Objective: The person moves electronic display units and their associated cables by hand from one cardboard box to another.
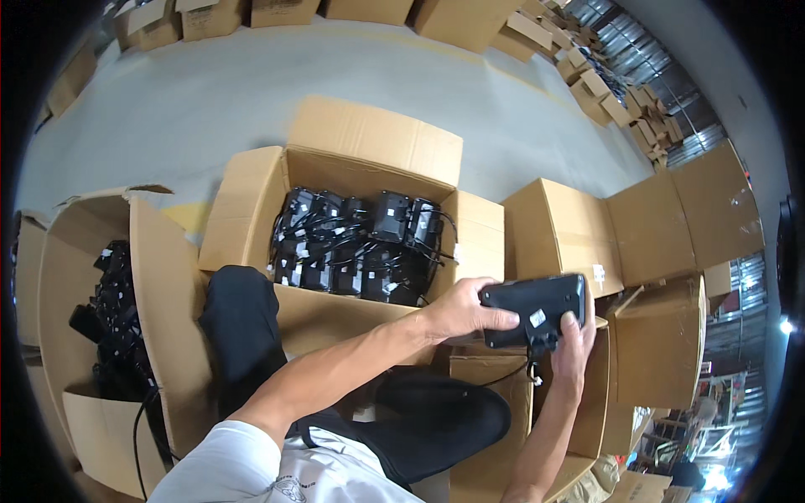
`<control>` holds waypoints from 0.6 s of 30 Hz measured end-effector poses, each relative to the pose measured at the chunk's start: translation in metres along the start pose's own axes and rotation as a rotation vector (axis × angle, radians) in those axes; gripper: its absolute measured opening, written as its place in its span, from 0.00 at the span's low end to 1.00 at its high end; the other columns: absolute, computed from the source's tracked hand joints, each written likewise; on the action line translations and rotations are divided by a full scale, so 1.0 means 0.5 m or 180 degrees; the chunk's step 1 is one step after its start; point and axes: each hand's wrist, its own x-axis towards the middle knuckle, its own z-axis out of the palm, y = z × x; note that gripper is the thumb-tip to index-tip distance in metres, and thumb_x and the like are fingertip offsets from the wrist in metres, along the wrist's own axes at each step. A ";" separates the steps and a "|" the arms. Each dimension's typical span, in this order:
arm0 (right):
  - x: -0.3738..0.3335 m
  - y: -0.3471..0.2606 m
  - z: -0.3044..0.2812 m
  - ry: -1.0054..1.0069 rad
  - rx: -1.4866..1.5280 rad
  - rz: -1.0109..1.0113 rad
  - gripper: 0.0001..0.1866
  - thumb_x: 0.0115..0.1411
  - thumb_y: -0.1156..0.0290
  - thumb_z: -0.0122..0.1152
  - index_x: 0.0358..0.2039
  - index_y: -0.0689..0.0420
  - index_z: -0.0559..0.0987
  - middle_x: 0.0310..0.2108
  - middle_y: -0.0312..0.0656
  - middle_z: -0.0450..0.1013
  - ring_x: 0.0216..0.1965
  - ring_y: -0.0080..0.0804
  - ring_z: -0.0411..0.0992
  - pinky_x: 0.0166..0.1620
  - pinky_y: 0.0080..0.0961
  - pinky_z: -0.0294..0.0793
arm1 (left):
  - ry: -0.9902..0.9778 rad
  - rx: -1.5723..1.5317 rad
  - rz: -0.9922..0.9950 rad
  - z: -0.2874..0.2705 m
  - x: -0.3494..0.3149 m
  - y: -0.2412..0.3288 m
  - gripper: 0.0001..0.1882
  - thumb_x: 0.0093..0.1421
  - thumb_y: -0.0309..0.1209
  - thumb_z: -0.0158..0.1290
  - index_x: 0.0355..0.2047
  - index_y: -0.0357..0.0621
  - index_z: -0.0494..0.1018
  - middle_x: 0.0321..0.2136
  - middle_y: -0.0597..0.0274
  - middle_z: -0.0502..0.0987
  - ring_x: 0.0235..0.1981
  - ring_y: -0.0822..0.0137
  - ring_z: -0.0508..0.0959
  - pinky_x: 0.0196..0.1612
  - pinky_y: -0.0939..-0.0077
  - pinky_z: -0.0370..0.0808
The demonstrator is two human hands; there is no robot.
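Observation:
Both hands hold a flat black rectangular device with rounded corners above the boxes at my right. My left hand grips its left end, thumb across the face. My right hand is closed round its right end, thumb near a small white label. A thin black cable hangs from a stubby mount at its lower edge. Ahead of me, an open cardboard box holds several similar black devices in rows, with tangled cables. Under my right forearm stands another open box, its inside mostly hidden.
To my left, a tall open box contains a heap of black parts. Raised flaps of a large carton stand at my right. More cartons line the far side of the grey floor. My bent knees lie between the boxes.

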 end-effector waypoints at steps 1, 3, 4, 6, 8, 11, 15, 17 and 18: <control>0.026 0.055 -0.023 -0.0036 0.0461 0.0188 0.38 0.65 0.60 0.62 0.68 0.67 0.59 0.58 0.47 0.70 0.59 0.37 0.69 0.59 0.35 0.72 | 0.0186 -0.0374 0.0017 -0.015 0.009 -0.007 0.33 0.52 0.35 0.72 0.53 0.30 0.72 0.40 0.59 0.79 0.41 0.70 0.79 0.47 0.75 0.78; 0.083 0.123 -0.023 -0.0210 0.0986 0.1207 0.33 0.66 0.68 0.57 0.68 0.66 0.60 0.57 0.51 0.71 0.53 0.34 0.73 0.54 0.36 0.75 | 0.0534 -0.0974 -0.0340 -0.051 0.026 0.017 0.29 0.56 0.32 0.69 0.54 0.33 0.71 0.42 0.59 0.80 0.41 0.68 0.82 0.47 0.69 0.82; 0.094 0.140 0.035 -0.0630 0.0669 0.1409 0.30 0.65 0.68 0.59 0.65 0.64 0.63 0.51 0.49 0.74 0.44 0.32 0.76 0.47 0.31 0.77 | 0.0787 -0.1188 -0.0092 -0.099 0.031 0.005 0.27 0.57 0.32 0.68 0.53 0.35 0.72 0.42 0.59 0.80 0.41 0.67 0.82 0.48 0.68 0.82; 0.123 0.159 0.123 -0.1258 0.0017 0.1797 0.28 0.62 0.72 0.61 0.61 0.64 0.66 0.40 0.46 0.76 0.30 0.27 0.76 0.34 0.24 0.77 | 0.1097 -0.1561 0.0170 -0.204 0.043 -0.019 0.26 0.58 0.32 0.67 0.54 0.39 0.71 0.45 0.58 0.80 0.44 0.65 0.81 0.51 0.66 0.81; 0.168 0.196 0.164 -0.1355 -0.0348 0.2067 0.27 0.60 0.74 0.63 0.59 0.68 0.69 0.29 0.40 0.73 0.20 0.20 0.69 0.25 0.18 0.70 | 0.1395 -0.1770 0.0343 -0.289 0.047 -0.026 0.25 0.59 0.32 0.65 0.55 0.40 0.71 0.48 0.59 0.79 0.49 0.63 0.80 0.57 0.62 0.76; 0.277 0.281 0.235 -0.1962 -0.1397 0.1827 0.22 0.62 0.72 0.62 0.55 0.69 0.75 0.28 0.40 0.75 0.22 0.25 0.72 0.27 0.24 0.72 | 0.1809 -0.1858 0.0236 -0.453 0.023 -0.070 0.24 0.59 0.32 0.65 0.54 0.42 0.73 0.50 0.57 0.79 0.53 0.60 0.77 0.60 0.55 0.73; 0.402 0.430 0.323 -0.2297 -0.3752 -0.0481 0.16 0.59 0.70 0.63 0.45 0.66 0.80 0.30 0.43 0.77 0.30 0.36 0.77 0.35 0.35 0.75 | 0.2476 -0.1765 0.0084 -0.589 0.017 -0.143 0.26 0.58 0.31 0.66 0.56 0.45 0.71 0.54 0.59 0.76 0.56 0.59 0.74 0.62 0.50 0.69; 0.455 0.469 0.360 -0.2423 -0.4772 -0.1694 0.11 0.54 0.69 0.64 0.35 0.60 0.80 0.34 0.44 0.78 0.40 0.43 0.76 0.47 0.39 0.73 | 0.2729 -0.1760 0.0001 -0.631 0.040 -0.162 0.26 0.57 0.29 0.67 0.54 0.43 0.70 0.50 0.57 0.77 0.51 0.59 0.77 0.58 0.53 0.73; 0.464 0.494 0.375 -0.2251 -0.4872 -0.1914 0.09 0.53 0.69 0.63 0.34 0.58 0.80 0.35 0.43 0.76 0.42 0.41 0.75 0.49 0.36 0.72 | 0.2851 -0.1738 -0.0106 -0.646 0.053 -0.172 0.27 0.58 0.28 0.67 0.55 0.42 0.69 0.50 0.56 0.77 0.51 0.58 0.78 0.57 0.53 0.73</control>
